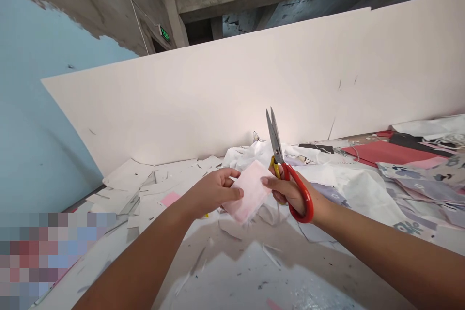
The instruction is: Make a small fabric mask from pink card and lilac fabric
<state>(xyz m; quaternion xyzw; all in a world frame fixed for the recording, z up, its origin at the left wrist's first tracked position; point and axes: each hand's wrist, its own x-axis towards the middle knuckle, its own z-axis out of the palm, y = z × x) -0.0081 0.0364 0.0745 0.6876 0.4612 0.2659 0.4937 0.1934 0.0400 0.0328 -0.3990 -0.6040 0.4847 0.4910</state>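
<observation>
A pale pink rectangular piece [249, 191], paper or fabric, is held up between both hands above the table. My left hand [214, 190] pinches its left side, thumb on top. My right hand [290, 191] has its thumb on the right edge of the piece. That same hand also carries a pair of scissors [276, 143] with red and yellow handles. The blades point up and away from me, parted slightly at the tips. Fingers of the right hand behind the piece and the handles are partly hidden.
White cut pieces [145, 193] lie heaped at the left, with a pink scrap [170, 198] among them. White crumpled cloth [345, 179], red sheets [385, 151] and patterned grey pieces [428, 179] cover the right. A white panel [225, 97] stands behind the table [254, 276].
</observation>
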